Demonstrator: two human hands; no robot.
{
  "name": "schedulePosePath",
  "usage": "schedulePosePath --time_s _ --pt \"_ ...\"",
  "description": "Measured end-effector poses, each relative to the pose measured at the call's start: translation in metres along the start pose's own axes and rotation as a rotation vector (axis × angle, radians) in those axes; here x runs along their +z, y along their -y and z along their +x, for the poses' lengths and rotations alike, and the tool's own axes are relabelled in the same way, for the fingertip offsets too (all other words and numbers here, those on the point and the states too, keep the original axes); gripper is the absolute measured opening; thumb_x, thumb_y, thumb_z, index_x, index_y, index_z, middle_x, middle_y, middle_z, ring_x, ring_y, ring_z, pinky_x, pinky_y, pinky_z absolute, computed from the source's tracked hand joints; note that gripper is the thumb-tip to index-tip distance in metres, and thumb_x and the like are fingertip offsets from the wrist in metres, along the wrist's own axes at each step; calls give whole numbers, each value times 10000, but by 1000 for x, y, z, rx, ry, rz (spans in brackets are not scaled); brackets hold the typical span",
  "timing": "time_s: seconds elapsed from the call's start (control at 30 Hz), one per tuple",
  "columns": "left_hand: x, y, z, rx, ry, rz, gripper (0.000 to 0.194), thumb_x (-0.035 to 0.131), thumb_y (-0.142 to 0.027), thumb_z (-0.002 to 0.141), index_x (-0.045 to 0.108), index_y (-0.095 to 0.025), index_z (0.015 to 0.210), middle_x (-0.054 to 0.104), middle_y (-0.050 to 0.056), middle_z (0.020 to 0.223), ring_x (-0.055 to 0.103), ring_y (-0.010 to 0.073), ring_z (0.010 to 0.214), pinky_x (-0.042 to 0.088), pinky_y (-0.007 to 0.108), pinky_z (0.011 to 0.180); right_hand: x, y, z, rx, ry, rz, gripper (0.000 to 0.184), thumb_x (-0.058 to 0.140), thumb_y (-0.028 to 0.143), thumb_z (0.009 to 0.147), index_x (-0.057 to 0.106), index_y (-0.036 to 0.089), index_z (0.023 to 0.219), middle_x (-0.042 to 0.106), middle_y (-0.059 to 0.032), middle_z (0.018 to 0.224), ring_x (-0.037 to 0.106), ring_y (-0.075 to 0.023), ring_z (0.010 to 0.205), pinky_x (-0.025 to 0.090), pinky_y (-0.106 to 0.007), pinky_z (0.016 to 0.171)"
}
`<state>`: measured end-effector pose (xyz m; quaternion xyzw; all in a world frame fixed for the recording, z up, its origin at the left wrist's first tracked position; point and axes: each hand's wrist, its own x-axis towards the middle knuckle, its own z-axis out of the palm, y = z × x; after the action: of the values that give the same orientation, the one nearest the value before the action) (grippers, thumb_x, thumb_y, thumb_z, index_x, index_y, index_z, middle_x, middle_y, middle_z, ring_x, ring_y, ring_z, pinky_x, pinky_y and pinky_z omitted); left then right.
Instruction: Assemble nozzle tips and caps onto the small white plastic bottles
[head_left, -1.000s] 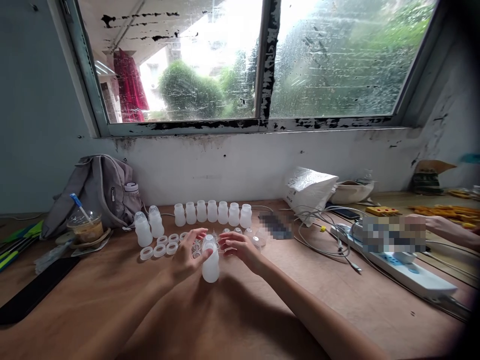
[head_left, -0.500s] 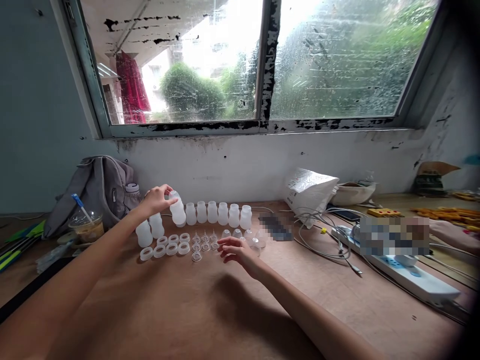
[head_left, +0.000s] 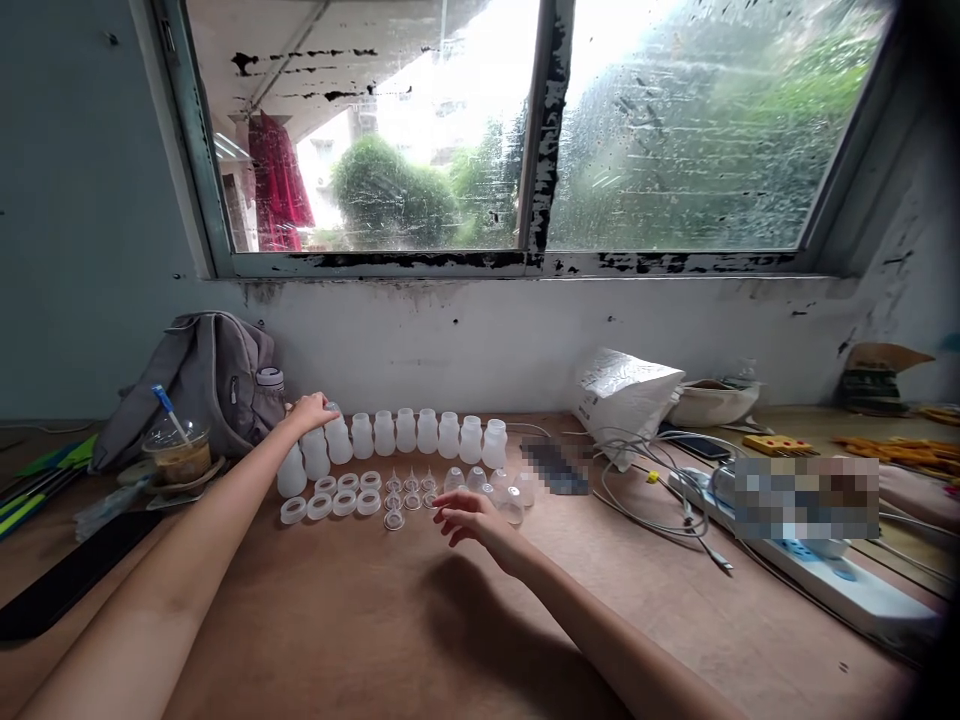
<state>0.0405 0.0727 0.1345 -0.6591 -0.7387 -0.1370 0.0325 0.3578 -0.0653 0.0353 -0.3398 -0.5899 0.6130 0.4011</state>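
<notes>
My left hand (head_left: 309, 411) reaches over the left end of a curved row of frosted white baby bottles, its fingers closed on the rim of one bottle (head_left: 339, 441). That bottle is upright beside its neighbours. White collar rings (head_left: 344, 502) lie in front of the row. Clear silicone nipples (head_left: 394, 519) sit to the right of the rings. Over the table beside the clear dome caps (head_left: 512, 506) hovers my right hand (head_left: 480, 525), open, with loosely bent fingers and nothing in it. It hides part of the caps.
A grey backpack (head_left: 217, 370) and a plastic cup with a straw (head_left: 178, 455) stand left. To the right are a silver-white bag (head_left: 626, 395), coiled cables (head_left: 637, 495) and a long power strip (head_left: 862, 590). Another person's arm (head_left: 919, 495) shows at far right, partly blurred.
My left hand has brought the lifted bottle down and leftward into the row's left part. My right hand stays nearly in place. The view has shifted slightly.
</notes>
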Motion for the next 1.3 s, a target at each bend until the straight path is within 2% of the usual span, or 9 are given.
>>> schedulePosePath --time_s 0.2,0.57,0.67,0.77,0.87,1.0,1.13,1.23,1.3 --pt "13 3 -1 -31 24 17 451 470 -505 665 503 -182 978 590 116 1016 520 303 952 358 407 798 2 4 -2 24 -4 -23 276 603 311 669 588 158 898 598 -48 810 557 -129 668 443 -246 570" --pt "15 -4 -3 26 10 49 444 448 -472 697 489 -177 1026 606 123 976 524 311 950 338 456 809 3 5 -2 44 6 -26 295 612 316 653 587 154 898 602 -47 787 560 -127 658 445 -249 563" --pt "13 -6 -6 49 -38 51 474 467 -448 695 464 -165 1076 578 146 1027 503 326 975 349 460 794 4 5 -2 49 8 -34 285 609 307 655 585 153 893 601 -45 784 558 -127 655 444 -248 559" --pt "11 -13 -14 105 -157 52 511 456 -420 720 394 -164 1159 457 160 1188 413 337 1075 330 459 823 4 6 -2 44 10 -41 274 600 294 663 582 150 895 597 -45 780 554 -123 646 443 -247 551" --pt "17 -28 -35 217 -240 46 394 386 -360 781 424 -176 1127 453 125 1181 416 287 1068 338 407 832 5 5 -2 45 15 -56 264 596 290 669 582 145 889 591 -43 768 551 -121 643 444 -241 545" --pt "49 -51 -92 431 -216 46 217 396 -314 795 562 -194 867 567 56 969 495 209 925 369 319 788 5 -2 -1 43 6 -95 254 596 293 675 583 152 886 588 -36 760 546 -113 640 444 -224 536" --pt "85 -54 -142 523 -276 69 208 419 -285 787 574 -168 863 570 91 963 476 243 931 350 366 798 5 -11 3 44 -3 -135 244 589 298 684 588 151 878 586 -32 747 538 -101 610 438 -206 503" --pt "99 -45 -151 514 -349 79 209 454 -305 769 574 -161 863 564 109 963 466 264 939 354 389 788 6 -15 5 53 -13 -163 245 587 297 683 588 149 879 586 -28 737 537 -96 595 431 -193 482" --pt "103 -39 -148 529 -341 52 194 465 -316 767 577 -175 836 561 97 962 468 255 940 365 379 784 7 -17 6 49 -16 -179 245 581 296 685 587 149 881 587 -25 729 538 -95 593 427 -187 474"
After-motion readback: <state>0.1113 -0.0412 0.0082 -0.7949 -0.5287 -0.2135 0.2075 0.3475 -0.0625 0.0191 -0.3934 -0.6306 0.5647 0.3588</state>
